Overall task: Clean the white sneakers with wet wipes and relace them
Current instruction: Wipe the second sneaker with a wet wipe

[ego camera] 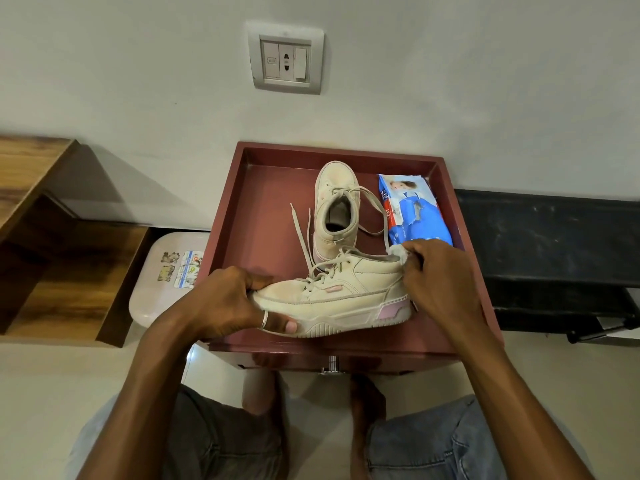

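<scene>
Inside the tray point(332, 151) lie sneakers point(335, 188) and a wipes pack point(415, 209) (blue).

Two off-white sneakers in a maroon tray point(263, 202). We see the near sneaker point(346, 299) side-on, toe to the left, its pink-trimmed heel to the right and its sole edge toward us. The left hand point(228, 303) grips its toe. The right hand point(440, 275) pinches a crumpled white wipe point(398, 252) against its heel collar. The far sneaker point(334, 188) stands upright, toe toward the wall, with loose laces point(301, 233) trailing over the tray. The blue-and-white wipes pack point(419, 216) lies flat just right of it.
</scene>
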### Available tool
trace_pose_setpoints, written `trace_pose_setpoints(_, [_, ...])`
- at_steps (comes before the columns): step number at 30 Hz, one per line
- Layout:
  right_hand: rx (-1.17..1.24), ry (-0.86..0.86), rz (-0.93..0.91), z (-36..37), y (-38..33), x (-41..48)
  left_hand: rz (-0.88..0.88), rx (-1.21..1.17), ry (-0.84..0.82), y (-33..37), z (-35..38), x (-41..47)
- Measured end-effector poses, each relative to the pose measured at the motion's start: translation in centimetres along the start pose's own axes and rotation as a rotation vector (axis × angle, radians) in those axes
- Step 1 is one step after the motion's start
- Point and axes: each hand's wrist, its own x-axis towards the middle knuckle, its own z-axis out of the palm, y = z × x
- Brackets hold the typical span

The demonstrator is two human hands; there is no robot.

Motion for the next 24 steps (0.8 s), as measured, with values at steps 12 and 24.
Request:
trace_pose_setpoints(12, [-0.056, -0.256, 0.075, -0.8, 1.7, -0.7, 0.010, -0.001, 0.012, -0.1, 0.1, 0.1])
trace_pose_setpoints(24, [0.068, -0.173, 0.123, -0.6, 1.1, -1.6, 0.007, -0.022, 0.045, -0.2, 0.3, 0.4])
